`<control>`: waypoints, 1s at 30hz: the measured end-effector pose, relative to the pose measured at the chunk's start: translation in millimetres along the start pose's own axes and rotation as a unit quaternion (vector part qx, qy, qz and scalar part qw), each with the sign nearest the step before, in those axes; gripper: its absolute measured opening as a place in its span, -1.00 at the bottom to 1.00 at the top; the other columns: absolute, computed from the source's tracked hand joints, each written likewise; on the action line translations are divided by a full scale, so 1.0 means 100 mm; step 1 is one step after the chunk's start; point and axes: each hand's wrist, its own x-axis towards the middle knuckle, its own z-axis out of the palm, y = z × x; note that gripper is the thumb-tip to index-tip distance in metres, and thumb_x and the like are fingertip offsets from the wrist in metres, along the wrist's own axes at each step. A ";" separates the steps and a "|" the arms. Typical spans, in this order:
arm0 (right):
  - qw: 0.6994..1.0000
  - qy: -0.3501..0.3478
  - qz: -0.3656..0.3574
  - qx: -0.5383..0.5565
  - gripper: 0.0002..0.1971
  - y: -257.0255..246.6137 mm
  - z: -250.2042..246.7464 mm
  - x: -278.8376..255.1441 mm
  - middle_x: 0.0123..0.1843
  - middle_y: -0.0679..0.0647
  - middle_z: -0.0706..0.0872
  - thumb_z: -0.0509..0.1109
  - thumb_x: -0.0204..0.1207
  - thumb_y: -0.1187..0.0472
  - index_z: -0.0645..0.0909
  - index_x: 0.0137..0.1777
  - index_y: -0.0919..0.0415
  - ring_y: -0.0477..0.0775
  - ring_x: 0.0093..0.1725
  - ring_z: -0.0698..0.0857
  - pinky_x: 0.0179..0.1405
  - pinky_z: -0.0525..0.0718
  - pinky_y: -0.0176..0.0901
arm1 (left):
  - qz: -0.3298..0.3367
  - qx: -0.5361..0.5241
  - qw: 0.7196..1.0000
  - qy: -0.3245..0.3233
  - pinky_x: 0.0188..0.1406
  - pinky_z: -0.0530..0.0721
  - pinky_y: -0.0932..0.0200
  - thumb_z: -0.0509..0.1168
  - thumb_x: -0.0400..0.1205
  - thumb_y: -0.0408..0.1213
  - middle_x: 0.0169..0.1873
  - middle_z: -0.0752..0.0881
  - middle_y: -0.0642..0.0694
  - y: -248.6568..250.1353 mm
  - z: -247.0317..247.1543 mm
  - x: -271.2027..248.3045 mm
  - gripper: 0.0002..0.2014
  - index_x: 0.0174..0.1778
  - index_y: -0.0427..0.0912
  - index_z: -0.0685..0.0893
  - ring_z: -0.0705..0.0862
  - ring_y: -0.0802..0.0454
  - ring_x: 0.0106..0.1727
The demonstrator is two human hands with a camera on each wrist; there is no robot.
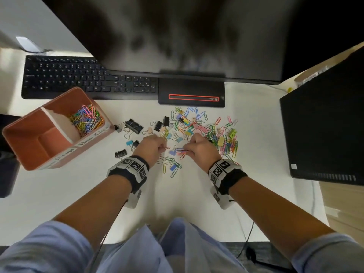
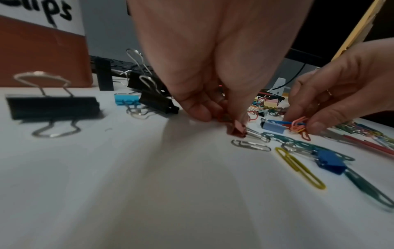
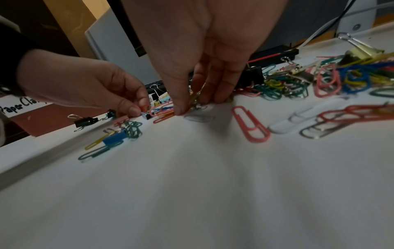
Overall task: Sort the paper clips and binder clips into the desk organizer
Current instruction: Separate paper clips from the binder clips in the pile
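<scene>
A terracotta desk organizer stands at the left; its far compartment holds coloured paper clips and its near one shows nothing inside. A loose pile of paper clips and small binder clips is spread over the desk centre. Black binder clips lie between organizer and pile. My left hand pinches a small red binder clip against the desk. My right hand pinches a bunch of red, blue and orange paper clips, more clips tucked under its fingers.
A black keyboard and the monitor base lie behind the pile, under a large monitor. A black computer case stands at the right. White desk surface stretches toward me.
</scene>
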 end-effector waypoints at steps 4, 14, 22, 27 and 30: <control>1.000 0.025 0.002 -0.013 -0.87 -0.01 -0.01 0.02 -0.03 0.22 0.57 0.45 0.45 0.23 0.75 -0.06 0.24 0.24 -0.14 0.62 -0.23 0.68 0.02 | 0.009 -0.025 0.997 0.075 0.09 0.55 0.36 0.37 0.51 -0.45 -0.09 0.53 -0.11 -0.02 -0.03 -0.07 -0.97 -0.19 -0.30 0.71 0.50 0.10 -0.12; 0.989 -0.072 0.027 -0.123 -0.83 -0.11 -0.12 0.17 0.11 0.13 0.63 0.34 0.53 0.13 0.74 -0.01 0.14 0.19 0.15 0.58 0.16 0.56 0.10 | -0.050 0.000 0.995 0.085 0.02 0.57 0.17 0.37 0.51 -0.43 -0.09 0.60 -0.18 -0.07 -0.09 -0.04 -0.92 -0.11 -0.30 0.71 0.62 -0.09 -0.11; 0.989 -0.082 0.007 -0.122 -0.85 -0.14 -0.12 0.18 -0.07 0.07 0.78 0.31 0.52 0.26 0.68 -0.01 0.11 0.14 0.00 0.66 0.07 0.60 -0.02 | -0.048 0.004 0.995 0.091 -0.08 0.54 0.15 0.39 0.48 -0.47 -0.09 0.60 -0.26 -0.09 -0.11 -0.01 -0.82 -0.01 -0.31 0.67 0.63 -0.17 -0.14; 0.990 -0.086 -0.011 -0.110 -0.83 -0.11 -0.12 0.13 -0.04 0.10 0.73 0.30 0.53 0.20 0.72 0.00 0.10 0.16 0.04 0.63 0.04 0.62 0.00 | -0.037 0.006 0.994 0.103 -0.14 0.52 0.13 0.38 0.48 -0.49 -0.11 0.58 -0.27 -0.07 -0.11 -0.04 -0.88 -0.09 -0.34 0.65 0.54 -0.08 -0.19; 0.994 -0.078 0.004 -0.077 -0.85 -0.04 -0.12 0.07 0.00 0.14 0.71 0.34 0.52 0.20 0.72 -0.03 0.20 0.18 0.04 0.65 0.04 0.66 0.02 | -0.031 -0.001 0.993 0.112 -0.03 0.49 0.19 0.37 0.50 -0.51 -0.04 0.57 -0.31 -0.07 -0.11 -0.05 -0.83 0.00 -0.35 0.72 0.52 -0.03 -0.14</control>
